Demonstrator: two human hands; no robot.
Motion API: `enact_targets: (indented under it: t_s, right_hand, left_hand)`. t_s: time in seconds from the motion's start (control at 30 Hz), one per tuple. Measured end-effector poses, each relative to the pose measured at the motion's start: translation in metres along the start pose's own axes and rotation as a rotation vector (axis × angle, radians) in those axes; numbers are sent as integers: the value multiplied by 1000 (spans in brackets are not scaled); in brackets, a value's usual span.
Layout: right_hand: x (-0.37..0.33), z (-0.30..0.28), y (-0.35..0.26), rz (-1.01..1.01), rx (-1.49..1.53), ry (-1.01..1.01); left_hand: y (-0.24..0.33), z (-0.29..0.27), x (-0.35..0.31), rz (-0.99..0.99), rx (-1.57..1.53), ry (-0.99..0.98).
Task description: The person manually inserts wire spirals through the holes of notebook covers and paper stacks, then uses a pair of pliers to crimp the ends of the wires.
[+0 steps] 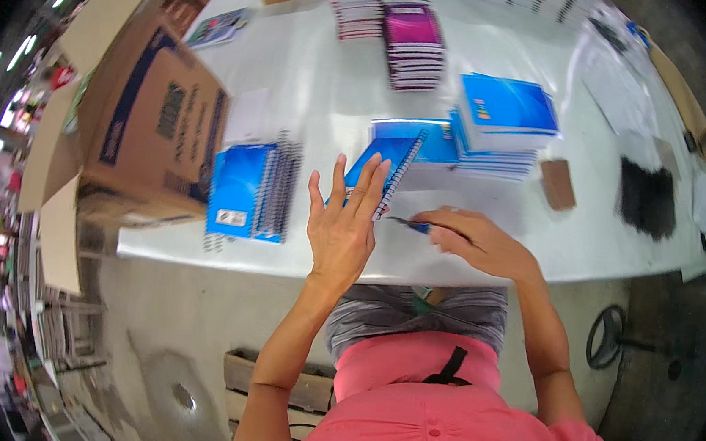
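Note:
My left hand [344, 224] lies over a blue spiral notebook [382, 157], its fingers stretched out and partly spread across the cover. The notebook sits at a slant, its wire coil along the right edge; the thumb is hidden. My right hand [480, 241] is closed round a small blue-handled tool [420, 226] whose thin dark tip points left at the lower end of the coil. The tool's exact kind is blurred. Just behind lies another blue notebook cover [429, 136], beside a stack of blue notebooks [507, 108]. More coil-bound blue notebooks [241, 186] are piled left of my left hand.
A large open cardboard box [167, 118] stands at the left table edge. Purple-covered stacks [413, 39] are farther back on the white table [282, 69]. To the right are a brown block [558, 185], a black bristly mat [647, 198] and plastic wrap [617, 84].

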State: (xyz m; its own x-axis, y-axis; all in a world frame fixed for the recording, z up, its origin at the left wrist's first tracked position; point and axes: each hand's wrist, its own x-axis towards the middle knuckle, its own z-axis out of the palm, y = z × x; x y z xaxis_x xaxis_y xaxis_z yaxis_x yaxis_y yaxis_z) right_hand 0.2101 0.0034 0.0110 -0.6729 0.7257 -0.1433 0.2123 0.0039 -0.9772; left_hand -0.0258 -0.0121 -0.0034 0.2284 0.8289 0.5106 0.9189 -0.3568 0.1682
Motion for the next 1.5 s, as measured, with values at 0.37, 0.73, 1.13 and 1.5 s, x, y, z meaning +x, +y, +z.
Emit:
enact_targets:
  t_s: [0.37, 0.73, 1.13, 1.5]
  right_hand:
    - [82, 77, -29, -402, 526, 177]
    - [180, 152, -46, -648, -947, 116]
    - [179, 167, -1, -541, -665, 446]
    - [111, 21, 67, -215, -1535, 587]
  left_hand:
    - [-112, -65, -18, -108, -1553, 126]
    - [-233, -90, -3, -944, -1076, -154]
    - [-223, -64, -2, -753, -936, -396]
    - [-111, -89, 15, -227, -277, 25]
